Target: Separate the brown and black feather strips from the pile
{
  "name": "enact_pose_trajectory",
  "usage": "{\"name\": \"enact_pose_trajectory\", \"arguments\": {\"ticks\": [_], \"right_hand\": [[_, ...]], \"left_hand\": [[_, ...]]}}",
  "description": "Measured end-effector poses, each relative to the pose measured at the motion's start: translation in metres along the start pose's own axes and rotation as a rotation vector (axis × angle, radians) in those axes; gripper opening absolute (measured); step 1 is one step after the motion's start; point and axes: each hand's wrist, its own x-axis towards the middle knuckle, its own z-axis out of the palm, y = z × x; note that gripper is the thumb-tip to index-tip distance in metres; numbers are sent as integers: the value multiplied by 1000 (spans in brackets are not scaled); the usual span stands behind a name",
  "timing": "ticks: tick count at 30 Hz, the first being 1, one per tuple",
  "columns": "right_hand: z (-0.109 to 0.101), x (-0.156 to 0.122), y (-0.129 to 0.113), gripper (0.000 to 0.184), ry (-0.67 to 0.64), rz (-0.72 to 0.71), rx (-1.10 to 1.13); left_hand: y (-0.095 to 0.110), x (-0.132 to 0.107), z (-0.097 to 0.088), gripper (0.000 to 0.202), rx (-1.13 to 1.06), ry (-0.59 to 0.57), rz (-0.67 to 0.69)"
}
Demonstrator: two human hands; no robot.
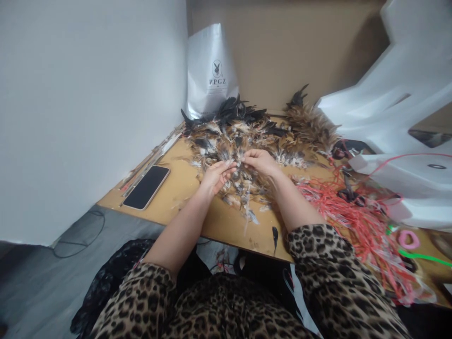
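A pile of loose feathers [247, 132], brown, white and black, is spread over the tan table, with black plumes along its far side. Above its near part, my left hand [217, 176] is closed in a pinch on a small feather with a pale, fluffy base. Close by on the right, my right hand [260, 161] also pinches at a feather, thumb and forefinger together. The two sets of fingertips almost meet, and the feather parts between them are too small to make out fully. Several loose feathers hang below my hands toward the table's front edge.
A phone [146, 187] lies at the left beside thin sticks. A silver-white bag [212, 70] stands behind the feathers. Pink-red strips [353, 212] are heaped at the right, near a pink ring [408, 239] and a white machine [391, 183]. A white panel [92, 94] borders the left side.
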Motion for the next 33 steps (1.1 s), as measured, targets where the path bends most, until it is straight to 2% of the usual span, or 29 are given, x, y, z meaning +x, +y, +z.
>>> {"name": "enact_pose_trajectory", "arguments": {"ticks": [4, 8, 14, 22, 27, 33], "right_hand": [[-1, -1, -1, 12, -10, 34, -109], [-2, 2, 1, 18, -62, 50, -11], [0, 3, 5, 16, -42, 160, -41], [0, 1, -1, 34, -17, 162, 227], [0, -1, -4, 36, -7, 151, 282], [15, -4, -3, 33, -10, 110, 336]], "left_hand": [[1, 1, -1, 10, -15, 37, 17], [0, 2, -3, 10, -23, 8, 36], [-1, 1, -3, 9, 6, -52, 51], [-4, 1, -5, 11, 76, -82, -23], [-1, 1, -4, 7, 13, -25, -4], [0, -2, 0, 8, 26, -50, -25]]}}
